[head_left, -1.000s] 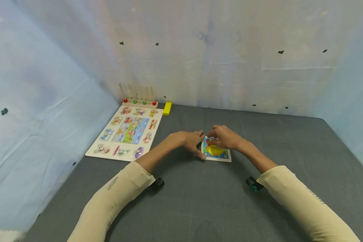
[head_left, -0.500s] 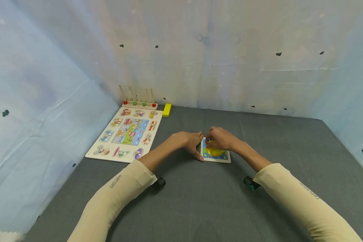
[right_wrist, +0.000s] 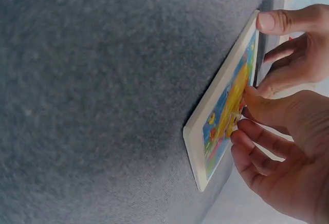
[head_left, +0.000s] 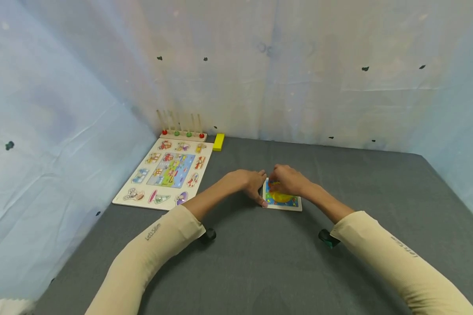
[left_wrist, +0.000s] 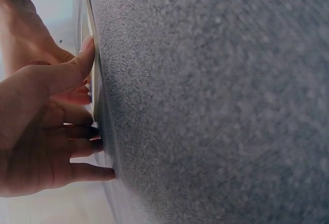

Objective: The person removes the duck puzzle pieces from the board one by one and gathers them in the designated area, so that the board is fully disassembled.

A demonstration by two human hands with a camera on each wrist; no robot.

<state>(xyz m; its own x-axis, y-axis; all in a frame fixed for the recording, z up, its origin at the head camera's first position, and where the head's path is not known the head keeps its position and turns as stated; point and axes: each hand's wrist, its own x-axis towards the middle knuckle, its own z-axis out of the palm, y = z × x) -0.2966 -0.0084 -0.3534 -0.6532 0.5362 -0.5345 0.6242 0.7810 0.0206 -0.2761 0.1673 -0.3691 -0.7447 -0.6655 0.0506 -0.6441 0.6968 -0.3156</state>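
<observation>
A small square puzzle board (head_left: pixel 285 208) with a pale rim and a yellow picture on blue lies flat on the dark grey table. My left hand (head_left: pixel 253 186) rests at its left side, thumb on the near corner and the other fingers stretched along the table. Over the picture, my right hand (head_left: pixel 288 180) is bent down. In the right wrist view, the right thumb and bent fingertips touch the yellow picture (right_wrist: pixel 237 93) close together. Whether they pinch a piece is hidden by the fingers.
At the left lies a large wooden puzzle board (head_left: pixel 128 199) with several pictured pieces. Behind it stands a peg rack (head_left: pixel 183 136) with red and green beads, and a yellow block (head_left: pixel 218 142) is beside it. Pale curtains (head_left: pixel 315 87) border the table's back and sides.
My right hand has shifted slightly to the left over the picture, and its fingers have drawn closer together. The left hand stays at the board's left edge.
</observation>
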